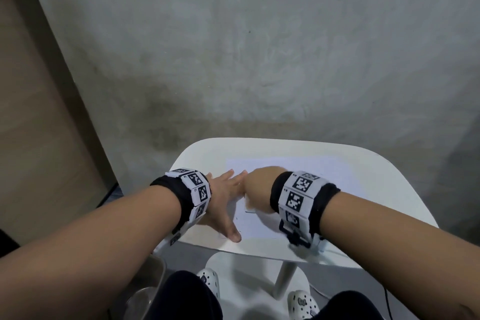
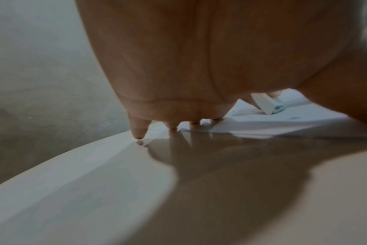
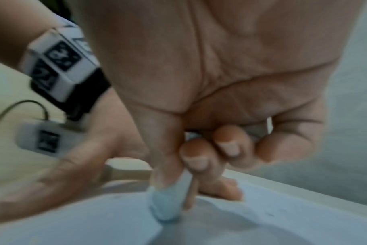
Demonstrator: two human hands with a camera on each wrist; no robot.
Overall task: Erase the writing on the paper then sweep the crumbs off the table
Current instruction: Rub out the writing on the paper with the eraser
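The thin, flimsy paper (image 1: 285, 171) lies mid-table, pinned at its nine o'clock edge by the flat-fingered left hand (image 1: 223, 205) while the right hand (image 1: 259, 189) pinches a soft eraser (image 3: 168, 203) on it.

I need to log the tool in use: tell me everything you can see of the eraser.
The eraser is a small pale block, whitish to light blue, with a rounded, worn-looking tip. It stands steeply tilted, tip pressed on the white paper near its left edge. The right hand pinches it between thumb and fingers, covering its upper part. The left wrist view shows its flat side. Motion blur hides finer detail.
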